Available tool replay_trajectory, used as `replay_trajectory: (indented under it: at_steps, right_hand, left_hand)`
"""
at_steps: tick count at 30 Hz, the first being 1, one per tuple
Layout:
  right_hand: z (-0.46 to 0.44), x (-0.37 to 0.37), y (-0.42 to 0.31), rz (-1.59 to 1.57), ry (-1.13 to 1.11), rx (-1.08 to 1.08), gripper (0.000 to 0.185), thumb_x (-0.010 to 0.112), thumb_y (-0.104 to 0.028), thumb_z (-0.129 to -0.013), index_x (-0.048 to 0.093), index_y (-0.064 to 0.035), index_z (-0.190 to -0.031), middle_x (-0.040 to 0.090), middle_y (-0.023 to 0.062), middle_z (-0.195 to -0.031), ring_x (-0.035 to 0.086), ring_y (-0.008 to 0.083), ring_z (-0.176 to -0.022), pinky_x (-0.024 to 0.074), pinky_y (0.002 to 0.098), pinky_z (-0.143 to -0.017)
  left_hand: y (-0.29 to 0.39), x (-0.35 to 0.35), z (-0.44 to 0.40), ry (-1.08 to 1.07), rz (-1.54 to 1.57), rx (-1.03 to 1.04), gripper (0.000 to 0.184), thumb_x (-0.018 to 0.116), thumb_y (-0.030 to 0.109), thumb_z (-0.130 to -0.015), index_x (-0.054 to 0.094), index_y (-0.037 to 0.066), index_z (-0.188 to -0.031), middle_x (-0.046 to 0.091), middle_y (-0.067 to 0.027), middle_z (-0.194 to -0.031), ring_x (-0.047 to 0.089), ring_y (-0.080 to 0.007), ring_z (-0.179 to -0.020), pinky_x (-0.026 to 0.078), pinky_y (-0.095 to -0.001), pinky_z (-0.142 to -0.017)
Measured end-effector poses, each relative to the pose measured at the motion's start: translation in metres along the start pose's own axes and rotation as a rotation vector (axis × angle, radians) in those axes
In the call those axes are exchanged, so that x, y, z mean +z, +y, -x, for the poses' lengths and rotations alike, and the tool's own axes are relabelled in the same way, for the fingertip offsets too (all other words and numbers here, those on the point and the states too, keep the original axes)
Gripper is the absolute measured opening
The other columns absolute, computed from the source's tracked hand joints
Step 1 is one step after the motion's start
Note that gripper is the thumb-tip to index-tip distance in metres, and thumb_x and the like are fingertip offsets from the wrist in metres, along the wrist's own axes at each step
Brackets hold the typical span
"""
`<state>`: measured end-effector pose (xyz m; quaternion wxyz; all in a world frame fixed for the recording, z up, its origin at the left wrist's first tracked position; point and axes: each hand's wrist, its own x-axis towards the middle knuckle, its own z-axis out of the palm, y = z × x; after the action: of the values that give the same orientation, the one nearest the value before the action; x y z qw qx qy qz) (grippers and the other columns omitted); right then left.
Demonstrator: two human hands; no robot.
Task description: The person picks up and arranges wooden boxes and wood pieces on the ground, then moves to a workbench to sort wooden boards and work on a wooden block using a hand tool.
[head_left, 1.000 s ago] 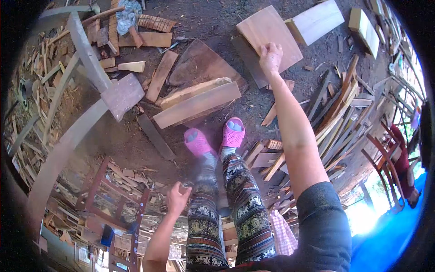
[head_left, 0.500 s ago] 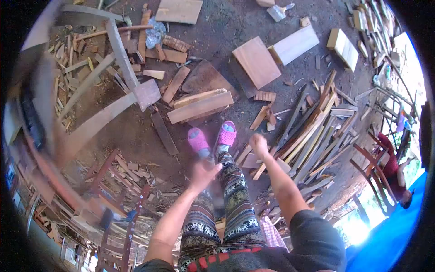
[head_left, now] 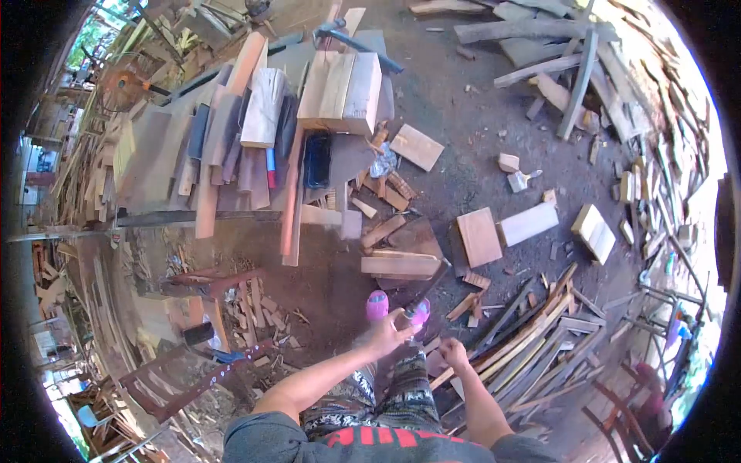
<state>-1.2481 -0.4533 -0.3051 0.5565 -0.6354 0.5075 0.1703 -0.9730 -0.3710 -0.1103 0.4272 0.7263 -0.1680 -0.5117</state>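
Observation:
In the head view my left hand (head_left: 386, 336) is closed around a long, thin, dark tool (head_left: 434, 279) that points up and to the right over the floor. Its exact kind is unclear. My right hand (head_left: 453, 353) is curled in a loose fist beside the sticks, and whatever it may hold is hidden. Beyond my feet in pink slippers (head_left: 377, 306) lies a wooden board (head_left: 401, 266) on the ground. Two wooden blocks (head_left: 478, 235) (head_left: 529, 224) rest farther right.
A workbench (head_left: 166, 197) at left carries planks, a large block (head_left: 340, 92), a clamp (head_left: 359, 50) and a phone-like dark slab (head_left: 318, 160). A heap of sticks (head_left: 532, 347) lies at right. A chair frame (head_left: 193, 378) stands at lower left, and a brush (head_left: 522, 180) lies ahead.
The view has swung left and up, bringing the workbench into sight. My left hand has moved nearer my right, and the thin tool in it now shows clearly.

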Motion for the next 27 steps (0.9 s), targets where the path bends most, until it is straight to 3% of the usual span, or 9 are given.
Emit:
replay_trajectory:
  at_steps: [2, 3, 5, 8, 9, 12, 18, 24, 27]
  right_hand:
    - [0.026, -0.023, -0.063, -0.515, -0.083, -0.014, 0.012, 0.053, -0.01, -0.087, 0.053, -0.003, -0.097, 0.059, 0.0079, -0.082, 0.059, 0.0188, -0.072, 0.048, 0.0327, -0.062]
    - [0.035, -0.037, -0.1, -0.555, -0.101, -0.179, 0.011, 0.049, -0.007, -0.09, 0.05, -0.0036, -0.1, 0.057, 0.0055, -0.082, 0.058, 0.0168, -0.07, 0.0479, 0.0308, -0.062]
    - [0.059, -0.062, -0.184, -0.753, -0.126, -0.181, 0.009, 0.046, -0.005, -0.093, 0.05, -0.0026, -0.1, 0.056, 0.0043, -0.082, 0.058, 0.0149, -0.073, 0.0493, 0.0272, -0.065]
    - [0.085, -0.094, -0.279, -1.004, -0.195, -0.243, 0.019, 0.048, -0.01, -0.094, 0.054, -0.001, -0.109, 0.057, 0.0073, -0.095, 0.057, 0.0148, -0.085, 0.0496, 0.0294, -0.077]
    - [0.095, -0.102, -0.309, -1.054, -0.205, -0.3, 0.021, 0.047, -0.014, -0.095, 0.054, -0.0007, -0.11, 0.058, 0.0068, -0.094, 0.057, 0.0151, -0.085, 0.0491, 0.029, -0.077]
    - [0.114, -0.117, -0.373, -1.131, -0.245, -0.399, 0.026, 0.046, -0.021, -0.096, 0.054, -0.0004, -0.109, 0.059, 0.0052, -0.091, 0.057, 0.0137, -0.085, 0.0476, 0.0269, -0.077]
    - [0.113, -0.089, -0.422, -0.749, -0.143, -0.405, 0.018, 0.061, -0.022, -0.089, 0.058, -0.0057, -0.096, 0.056, -0.0028, -0.077, 0.052, 0.0055, -0.07, 0.0428, 0.0209, -0.063]
    - [0.124, -0.048, -0.442, -0.965, -0.286, -0.213, 0.013, 0.064, -0.019, -0.087, 0.058, -0.0078, -0.086, 0.056, -0.0014, -0.071, 0.053, 0.0064, -0.063, 0.0435, 0.0207, -0.058]
    - [0.124, -0.028, -0.45, -1.012, -0.324, -0.178, 0.013, 0.065, -0.02, -0.087, 0.059, -0.0077, -0.087, 0.058, -0.0004, -0.074, 0.055, 0.008, -0.062, 0.0441, 0.0209, -0.057]
  left_hand:
    - [-0.043, 0.001, 0.0, 0.18, -0.07, 0.089, 0.033, 0.071, 0.031, -0.08, 0.056, 0.005, -0.095, 0.056, -0.0008, -0.079, 0.053, -0.0085, -0.073, 0.046, -0.0284, -0.065]
    - [0.011, -0.012, 0.016, 0.14, -0.16, 0.057, 0.033, 0.068, 0.031, -0.083, 0.054, 0.005, -0.097, 0.056, -0.0019, -0.079, 0.053, -0.0088, -0.072, 0.045, -0.0286, -0.065]
    - [0.032, -0.024, 0.027, 0.16, -0.119, 0.076, 0.027, 0.065, 0.028, -0.086, 0.055, 0.006, -0.097, 0.055, -0.0002, -0.071, 0.051, -0.0065, -0.061, 0.042, -0.025, -0.054]
    - [0.066, -0.041, 0.042, 0.236, -0.125, 0.257, 0.025, 0.064, 0.028, -0.086, 0.055, 0.005, -0.094, 0.053, 0.0006, -0.063, 0.05, -0.0076, -0.055, 0.041, -0.0258, -0.053]
    - [0.085, -0.052, 0.053, 0.138, -0.134, 0.125, 0.036, 0.061, 0.035, -0.086, 0.054, 0.005, -0.105, 0.061, -0.0139, -0.094, 0.059, -0.0272, -0.086, 0.044, -0.0391, -0.078]
    - [0.09, -0.072, 0.063, 0.157, -0.184, 0.173, 0.033, 0.063, 0.032, -0.084, 0.056, 0.004, -0.1, 0.062, -0.0126, -0.088, 0.06, -0.0264, -0.083, 0.045, -0.0371, -0.075]
    - [0.093, -0.125, 0.086, 0.237, -0.203, 0.294, 0.033, 0.067, 0.031, -0.081, 0.059, 0.004, -0.098, 0.062, -0.0139, -0.087, 0.061, -0.0289, -0.081, 0.046, -0.0371, -0.071]
    - [0.088, -0.183, 0.109, 0.329, -0.443, 0.375, 0.038, 0.068, 0.035, -0.078, 0.06, 0.005, -0.1, 0.062, -0.0149, -0.093, 0.061, -0.033, -0.086, 0.048, -0.04, -0.074]
    - [0.09, -0.205, 0.12, 0.308, -0.446, 0.456, 0.028, 0.068, 0.029, -0.08, 0.059, 0.005, -0.09, 0.061, -0.0131, -0.081, 0.061, -0.0308, -0.074, 0.047, -0.038, -0.068]
